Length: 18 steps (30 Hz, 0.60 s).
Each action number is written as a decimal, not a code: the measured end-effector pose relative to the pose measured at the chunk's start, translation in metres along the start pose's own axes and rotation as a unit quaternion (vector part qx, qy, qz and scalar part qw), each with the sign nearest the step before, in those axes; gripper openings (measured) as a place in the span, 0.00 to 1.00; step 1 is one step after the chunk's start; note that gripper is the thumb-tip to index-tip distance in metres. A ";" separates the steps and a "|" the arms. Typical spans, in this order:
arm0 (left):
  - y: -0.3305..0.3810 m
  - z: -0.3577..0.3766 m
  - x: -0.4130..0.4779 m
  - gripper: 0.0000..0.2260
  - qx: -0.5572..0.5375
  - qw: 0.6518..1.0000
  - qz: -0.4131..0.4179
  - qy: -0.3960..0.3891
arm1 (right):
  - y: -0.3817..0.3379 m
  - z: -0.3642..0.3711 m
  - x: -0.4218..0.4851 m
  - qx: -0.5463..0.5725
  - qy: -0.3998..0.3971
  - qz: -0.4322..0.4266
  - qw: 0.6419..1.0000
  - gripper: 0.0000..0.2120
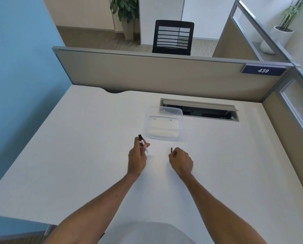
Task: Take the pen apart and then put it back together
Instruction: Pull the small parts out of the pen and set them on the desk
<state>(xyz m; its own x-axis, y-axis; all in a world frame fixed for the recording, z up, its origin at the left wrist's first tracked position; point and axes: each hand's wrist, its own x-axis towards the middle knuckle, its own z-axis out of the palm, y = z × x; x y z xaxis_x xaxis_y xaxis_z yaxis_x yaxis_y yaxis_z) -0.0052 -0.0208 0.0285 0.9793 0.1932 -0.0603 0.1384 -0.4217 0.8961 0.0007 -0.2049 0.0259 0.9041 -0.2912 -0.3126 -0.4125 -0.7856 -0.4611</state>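
Observation:
My left hand (137,156) grips the pen body (142,142), a thin white barrel with a black end pointing up and away; its lower end pokes out past my fingers. My right hand (181,161) is closed around a small dark pen piece (171,149), whose tip sticks up above my thumb. The two hands hover just above the white desk (76,155), about a hand's width apart, and the two parts are not touching.
A clear plastic container (163,124) sits on the desk just beyond my hands. Behind it is an open cable tray slot (200,110). A beige partition (147,73) closes the far edge, and a blue wall stands at the left.

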 end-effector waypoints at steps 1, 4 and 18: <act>-0.002 0.001 -0.004 0.09 0.025 0.999 0.020 -0.003 | 0.001 0.000 -0.001 0.003 -0.002 0.002 1.000 0.10; -0.011 0.003 -0.014 0.10 0.073 0.995 0.038 -0.054 | 0.004 -0.001 -0.002 0.011 -0.005 0.011 1.000 0.10; 0.015 -0.017 0.016 0.12 -0.013 0.999 -0.012 0.029 | 0.001 -0.002 -0.003 0.034 -0.006 0.020 0.999 0.10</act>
<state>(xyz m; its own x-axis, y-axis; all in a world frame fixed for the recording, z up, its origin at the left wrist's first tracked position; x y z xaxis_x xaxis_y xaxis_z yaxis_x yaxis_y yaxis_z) 0.0101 -0.0092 0.0483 0.9653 0.2549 -0.0564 0.1569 -0.3936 0.9058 -0.0023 -0.2057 0.0285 0.8850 -0.3150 -0.3428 -0.4561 -0.7342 -0.5029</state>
